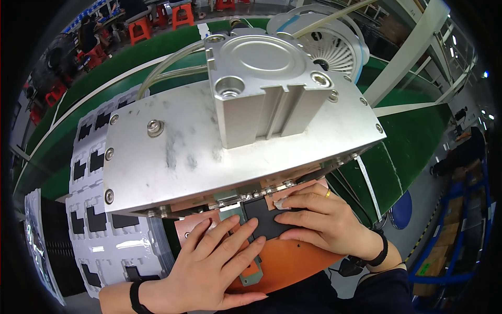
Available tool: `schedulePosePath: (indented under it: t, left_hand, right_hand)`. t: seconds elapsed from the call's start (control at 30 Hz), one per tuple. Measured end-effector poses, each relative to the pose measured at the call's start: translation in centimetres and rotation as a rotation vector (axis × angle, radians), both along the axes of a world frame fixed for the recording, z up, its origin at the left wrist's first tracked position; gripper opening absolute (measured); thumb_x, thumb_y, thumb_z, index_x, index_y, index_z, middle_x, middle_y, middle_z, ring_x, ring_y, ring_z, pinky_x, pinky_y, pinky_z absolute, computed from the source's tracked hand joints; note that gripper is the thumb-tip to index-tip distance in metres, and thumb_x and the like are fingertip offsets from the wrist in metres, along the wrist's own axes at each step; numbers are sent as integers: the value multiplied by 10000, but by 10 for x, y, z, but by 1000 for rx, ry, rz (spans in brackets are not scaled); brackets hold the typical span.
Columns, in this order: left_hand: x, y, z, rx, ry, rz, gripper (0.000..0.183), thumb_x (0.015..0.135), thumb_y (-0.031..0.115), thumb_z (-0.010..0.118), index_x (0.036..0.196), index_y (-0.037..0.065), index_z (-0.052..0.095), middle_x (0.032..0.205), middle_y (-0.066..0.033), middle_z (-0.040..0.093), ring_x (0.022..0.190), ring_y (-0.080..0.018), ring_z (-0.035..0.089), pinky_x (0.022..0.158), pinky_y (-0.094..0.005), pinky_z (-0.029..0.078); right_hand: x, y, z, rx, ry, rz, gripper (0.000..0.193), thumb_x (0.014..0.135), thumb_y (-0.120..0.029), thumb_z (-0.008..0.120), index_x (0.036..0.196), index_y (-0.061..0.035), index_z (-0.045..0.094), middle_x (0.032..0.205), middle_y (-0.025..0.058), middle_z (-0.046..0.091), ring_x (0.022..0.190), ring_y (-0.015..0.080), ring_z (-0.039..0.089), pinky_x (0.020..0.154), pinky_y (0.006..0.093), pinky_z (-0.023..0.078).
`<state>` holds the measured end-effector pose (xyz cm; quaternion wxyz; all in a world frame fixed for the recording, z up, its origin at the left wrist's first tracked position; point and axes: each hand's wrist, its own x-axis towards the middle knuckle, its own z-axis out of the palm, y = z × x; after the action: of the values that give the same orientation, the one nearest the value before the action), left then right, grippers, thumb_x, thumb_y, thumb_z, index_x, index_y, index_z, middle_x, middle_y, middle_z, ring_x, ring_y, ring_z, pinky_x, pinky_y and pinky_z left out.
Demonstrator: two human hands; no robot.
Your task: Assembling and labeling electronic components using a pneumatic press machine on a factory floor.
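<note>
A flat black piece (259, 213) with straight edges lies under the front edge of a metal press, in front of me. My right hand (329, 217) grips its right side between thumb and fingers; a small whitish bit shows by the forefinger. My left hand (201, 269) is spread flat, fingers apart, its fingertips touching the black piece's left edge. Partly beneath those fingers is a green plate (253, 279) with a copper-coloured part. An orange surface (298, 261) extends under both hands. The press's silver top plate (178, 157) hides what lies farther in.
Above the plate rises a silver air cylinder (266, 104) with clear hoses. White plastic trays (120, 246) holding black pieces are stacked at left. A white fan (334, 49) stands behind the press. The bench top (418, 125) is green. Farther off are red stools (138, 31) and people.
</note>
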<state>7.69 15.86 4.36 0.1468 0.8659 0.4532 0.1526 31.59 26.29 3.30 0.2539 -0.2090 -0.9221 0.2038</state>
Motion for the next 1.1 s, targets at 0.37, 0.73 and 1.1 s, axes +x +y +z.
schedulePosePath:
  t: [0.37,0.73,1.1]
  left_hand:
    - [2,0,1,-17,70,3,658,776,668,592,1223,186,615,1363,-121,482,1249,-336,393,1055,-497,267]
    - [4,-2,0,-17,96,16,672,775,689,575,1222,188,609,1364,-114,487,1250,-327,403,1063,-479,258]
    - [6,-3,2,1,120,31,665,775,681,576,1219,187,611,1358,-113,499,1236,-323,419,1051,-471,264]
  right_hand:
    - [-3,0,0,-28,12,6,290,692,-164,782,942,-48,690,1080,84,617,912,246,586,748,328,514]
    - [-4,-2,2,14,-18,-10,262,690,-169,779,917,-74,690,1108,68,604,926,231,558,769,319,503]
    - [-4,-3,4,16,-35,1,265,698,-162,775,933,-81,685,1132,78,583,930,242,549,783,318,499]
